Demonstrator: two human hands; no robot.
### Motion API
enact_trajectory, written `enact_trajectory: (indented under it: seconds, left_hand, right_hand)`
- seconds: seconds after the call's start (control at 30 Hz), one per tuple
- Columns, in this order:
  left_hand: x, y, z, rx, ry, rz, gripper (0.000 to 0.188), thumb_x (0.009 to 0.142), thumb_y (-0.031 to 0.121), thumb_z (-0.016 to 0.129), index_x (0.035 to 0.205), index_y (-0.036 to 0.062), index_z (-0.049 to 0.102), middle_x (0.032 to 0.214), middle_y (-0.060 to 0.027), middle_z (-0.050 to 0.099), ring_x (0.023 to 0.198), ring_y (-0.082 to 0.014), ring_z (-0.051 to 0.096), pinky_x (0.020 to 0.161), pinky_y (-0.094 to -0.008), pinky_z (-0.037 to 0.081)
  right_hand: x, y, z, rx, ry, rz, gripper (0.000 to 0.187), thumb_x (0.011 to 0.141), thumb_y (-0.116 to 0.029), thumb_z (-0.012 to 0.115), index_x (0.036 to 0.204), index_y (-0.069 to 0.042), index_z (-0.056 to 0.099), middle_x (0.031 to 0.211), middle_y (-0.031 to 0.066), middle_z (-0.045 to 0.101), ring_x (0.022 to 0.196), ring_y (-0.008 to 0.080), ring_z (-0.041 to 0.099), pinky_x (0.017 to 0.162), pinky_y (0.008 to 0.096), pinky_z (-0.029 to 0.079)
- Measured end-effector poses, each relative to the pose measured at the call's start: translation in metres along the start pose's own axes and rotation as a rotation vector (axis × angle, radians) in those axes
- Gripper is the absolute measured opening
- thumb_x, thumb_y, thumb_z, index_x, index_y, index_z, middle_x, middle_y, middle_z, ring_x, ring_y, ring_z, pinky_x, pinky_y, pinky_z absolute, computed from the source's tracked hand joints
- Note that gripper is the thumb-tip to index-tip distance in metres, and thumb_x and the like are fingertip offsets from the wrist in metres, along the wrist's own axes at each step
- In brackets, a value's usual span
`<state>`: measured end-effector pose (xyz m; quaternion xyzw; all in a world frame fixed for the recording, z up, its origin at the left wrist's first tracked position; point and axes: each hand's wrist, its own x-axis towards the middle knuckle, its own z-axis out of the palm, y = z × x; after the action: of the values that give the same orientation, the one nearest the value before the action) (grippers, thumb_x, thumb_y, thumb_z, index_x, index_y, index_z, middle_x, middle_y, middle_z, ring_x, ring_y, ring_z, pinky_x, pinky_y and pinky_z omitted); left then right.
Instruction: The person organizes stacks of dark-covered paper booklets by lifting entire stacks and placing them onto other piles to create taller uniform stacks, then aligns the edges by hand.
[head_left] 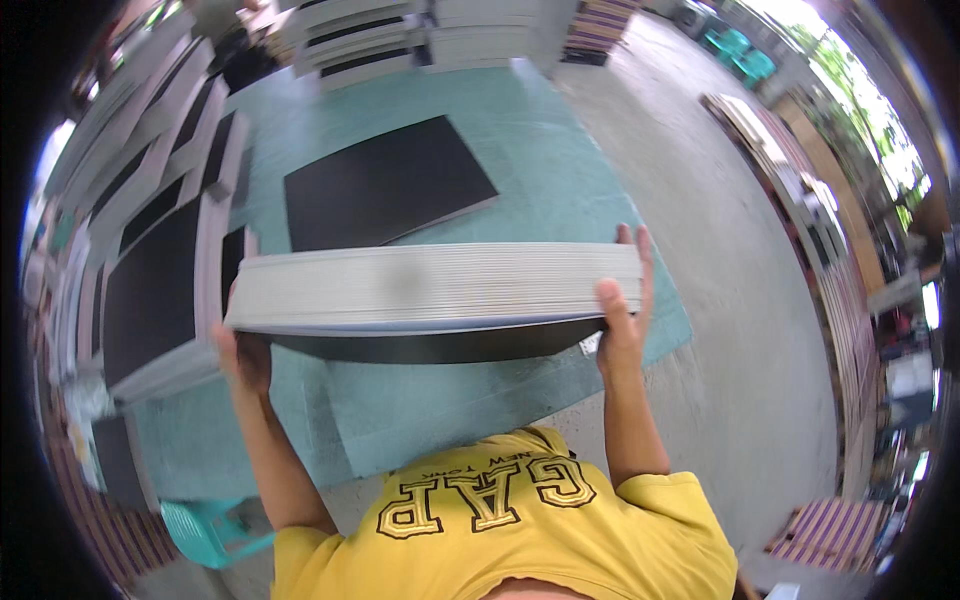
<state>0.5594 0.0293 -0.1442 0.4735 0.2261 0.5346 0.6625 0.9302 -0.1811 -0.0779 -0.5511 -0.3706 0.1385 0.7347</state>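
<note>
Sheet stack (430,288) held btwn R hand (626,325), thumb & fingers pinching it, & L hand (248,362), finger spread unclear; blk board (390,185) beyond fingertips.

A thick rectangular stack of whitish sheets with a black outer face (430,285) is tipped up, layered long edge showing; whether it touches the flat blue-green tabletop (430,405) is unclear.

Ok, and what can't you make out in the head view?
All in the head view:
1. Left hand: some fingers, hidden by the held stack.
2. Held stack: its far side, turned away from the camera.
3. Black panel on the table: near left part, behind the stack.
4. Right-rim clutter: too small and blurred.
</note>
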Motion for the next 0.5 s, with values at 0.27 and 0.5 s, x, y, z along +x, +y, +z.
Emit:
enact_trajectory:
  seconds: [0.27,0.5]
  left_hand:
    - [0.007,-0.018,0.026,0.401,0.068,0.031,0.120,0.044,0.062,0.081,0.133,-0.0013,0.033,0.131,-0.0108,0.042,0.125,-0.0235,0.037,0.104,-0.0381,0.026]
    - [0.012,-0.013,0.055,0.481,0.068,0.082,0.110,0.044,0.063,0.081,0.125,-0.0012,0.042,0.116,-0.0085,0.050,0.111,-0.0212,0.048,0.096,-0.0357,0.036]
  right_hand:
    - [0.000,-0.005,-0.015,0.092,0.051,0.187,0.080,0.078,-0.045,0.059,0.136,0.003,0.031,0.133,0.0217,0.041,0.126,0.0281,0.037,0.104,0.0360,0.028]
    - [0.043,-0.022,-0.073,-0.061,-0.487,0.349,0.061,0.076,-0.039,0.063,0.120,0.001,0.047,0.108,0.0117,0.055,0.108,0.0188,0.049,0.093,0.0314,0.037]
